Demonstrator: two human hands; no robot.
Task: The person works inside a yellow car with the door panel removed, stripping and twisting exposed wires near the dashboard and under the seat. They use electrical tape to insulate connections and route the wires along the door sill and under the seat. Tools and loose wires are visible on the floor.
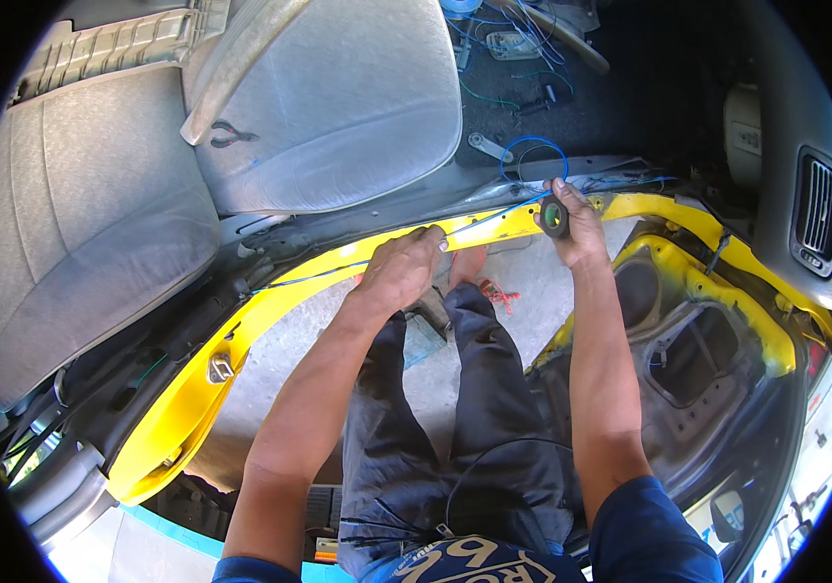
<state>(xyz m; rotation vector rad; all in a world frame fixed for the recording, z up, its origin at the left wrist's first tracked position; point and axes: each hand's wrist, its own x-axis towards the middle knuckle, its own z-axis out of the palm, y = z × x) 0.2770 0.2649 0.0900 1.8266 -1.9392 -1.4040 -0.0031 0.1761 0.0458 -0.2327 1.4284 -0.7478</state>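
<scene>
A thin blue wire (pixel 501 213) runs along the yellow door sill (pixel 311 279) of a car and stretches between my two hands. My left hand (pixel 403 266) is closed with its fingertips pinched on the wire, knuckles up, over the sill. To the right, my right hand (pixel 579 225) holds a roll of black tape (pixel 554 217) against its palm, and its thumb and fingertips are at the wire. Beyond that hand the wire curls into a loose loop (pixel 536 142). Its left part lies along the sill toward the seat's side.
Grey seats (pixel 338 107) fill the far left, with pliers (pixel 231 134) lying on one. Loose wires and tools (pixel 537 97) lie on the dark car floor. An open yellow door (pixel 698 350) stands at the right. A dashboard vent (pixel 816 209) juts in at far right.
</scene>
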